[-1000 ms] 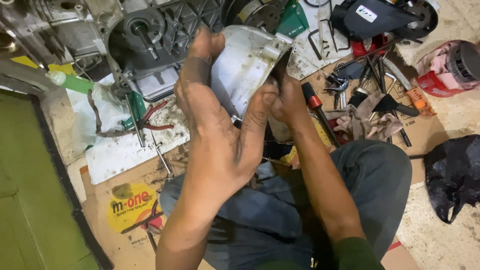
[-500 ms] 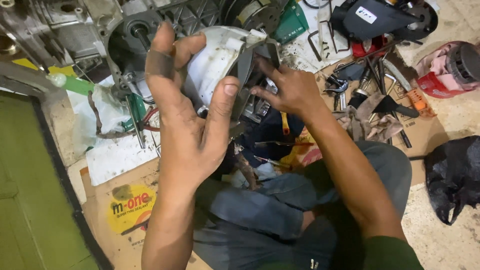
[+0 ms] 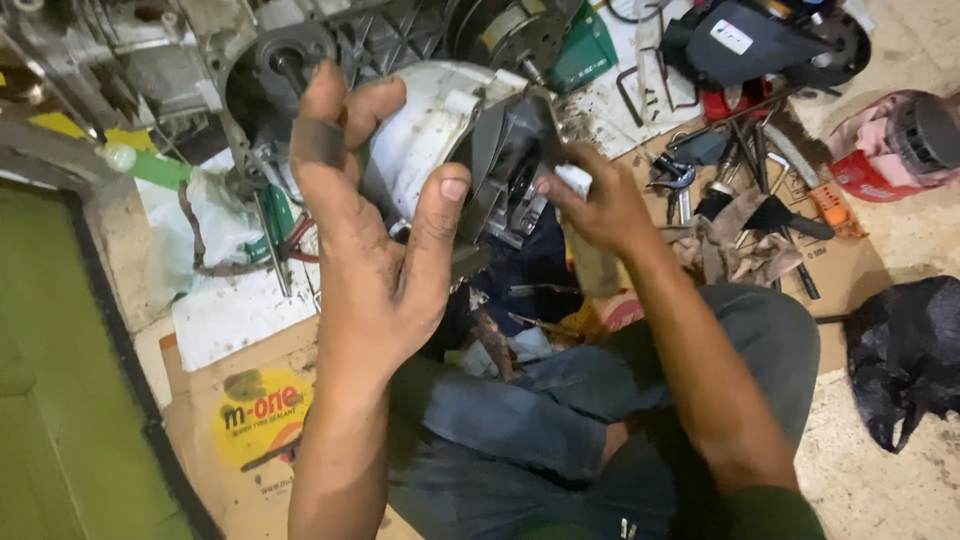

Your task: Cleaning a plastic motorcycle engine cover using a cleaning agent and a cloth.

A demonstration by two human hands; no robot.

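My left hand (image 3: 375, 235) grips a pale grey metal engine cover (image 3: 440, 130), fingers over its outer side and thumb on the near edge, holding it up above my lap. Its dark inner side (image 3: 510, 165) faces right. My right hand (image 3: 600, 205) presses a small white wad of paper or cloth (image 3: 575, 180) against the cover's inner edge, fingers pinched on it. Both hands are grimy. My legs in grey trousers (image 3: 560, 410) lie below.
An engine block (image 3: 250, 60) sits at the top left on stained paper (image 3: 240, 300). Wrenches and sockets (image 3: 740, 180) lie to the right on cardboard, with a red part (image 3: 890, 150), a black plastic bag (image 3: 905, 350) and a green surface (image 3: 50, 400) at the left.
The cover has turned so its inner side faces right. My right hand came off the cover's back, moved to its inner edge and now pinches the white wad there.
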